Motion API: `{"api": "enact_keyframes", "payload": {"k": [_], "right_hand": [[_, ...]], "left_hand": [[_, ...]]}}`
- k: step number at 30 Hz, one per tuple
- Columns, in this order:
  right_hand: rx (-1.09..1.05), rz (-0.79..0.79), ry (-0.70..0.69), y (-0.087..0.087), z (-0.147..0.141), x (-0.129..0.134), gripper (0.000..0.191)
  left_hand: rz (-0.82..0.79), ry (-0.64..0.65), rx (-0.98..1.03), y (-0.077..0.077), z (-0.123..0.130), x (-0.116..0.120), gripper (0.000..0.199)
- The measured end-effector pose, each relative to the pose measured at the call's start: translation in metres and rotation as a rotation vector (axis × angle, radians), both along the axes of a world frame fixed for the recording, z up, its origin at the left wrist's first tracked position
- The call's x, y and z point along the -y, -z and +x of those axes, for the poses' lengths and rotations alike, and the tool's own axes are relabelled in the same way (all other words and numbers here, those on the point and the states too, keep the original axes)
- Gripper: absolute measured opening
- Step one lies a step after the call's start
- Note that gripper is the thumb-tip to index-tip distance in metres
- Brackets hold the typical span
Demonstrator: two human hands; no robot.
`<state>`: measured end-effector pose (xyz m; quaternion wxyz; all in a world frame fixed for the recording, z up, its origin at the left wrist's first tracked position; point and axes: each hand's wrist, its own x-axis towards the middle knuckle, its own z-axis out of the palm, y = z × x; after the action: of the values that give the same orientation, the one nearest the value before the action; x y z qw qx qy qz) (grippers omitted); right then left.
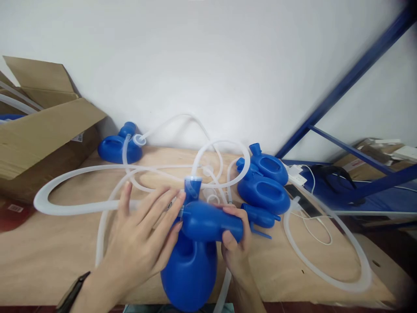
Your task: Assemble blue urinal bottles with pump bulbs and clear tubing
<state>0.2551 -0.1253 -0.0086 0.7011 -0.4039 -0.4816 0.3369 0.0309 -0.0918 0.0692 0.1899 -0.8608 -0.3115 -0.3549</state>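
My right hand (237, 239) is wrapped around a blue plastic urinal funnel (205, 221), which lies sideways with its narrow end to the left. At that end, the fingers of my left hand (146, 234) close over the end of a translucent hose (81, 208); the joint is partly hidden behind them. Just below the funnel stands a blue urinal bottle (190, 276) with a handle, near the table's front edge. Its neck (193, 188) rises behind the funnel, with a white cap and a hose at the top.
More blue bottles (263, 193) and another blue funnel (260, 216) lie to the right, and one bottle (119, 149) stands at back left. Loose hoses (345, 284) loop over the wooden table (276, 274). An open cardboard box (48, 134) is left; a phone (304, 200) and cables lie right.
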Motion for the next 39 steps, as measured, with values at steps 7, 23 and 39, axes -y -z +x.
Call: {"api": "enact_keyframes", "payload": {"k": [7,23,39], "right_hand": [[0.168,0.043,0.007,-0.012,0.007,0.006,0.028],[0.034,-0.179,-0.03,-0.032,0.018,0.007,0.027],[-0.002,-0.176,-0.002,0.007,0.025,-0.023,0.029]], "left_hand": [[-0.229,0.259,-0.167,-0.009,-0.016,-0.03,0.043],[-0.239,0.194,0.08,0.012,0.009,-0.005,0.051],[-0.3,0.005,0.218,0.034,0.012,-0.023,0.06]]}}
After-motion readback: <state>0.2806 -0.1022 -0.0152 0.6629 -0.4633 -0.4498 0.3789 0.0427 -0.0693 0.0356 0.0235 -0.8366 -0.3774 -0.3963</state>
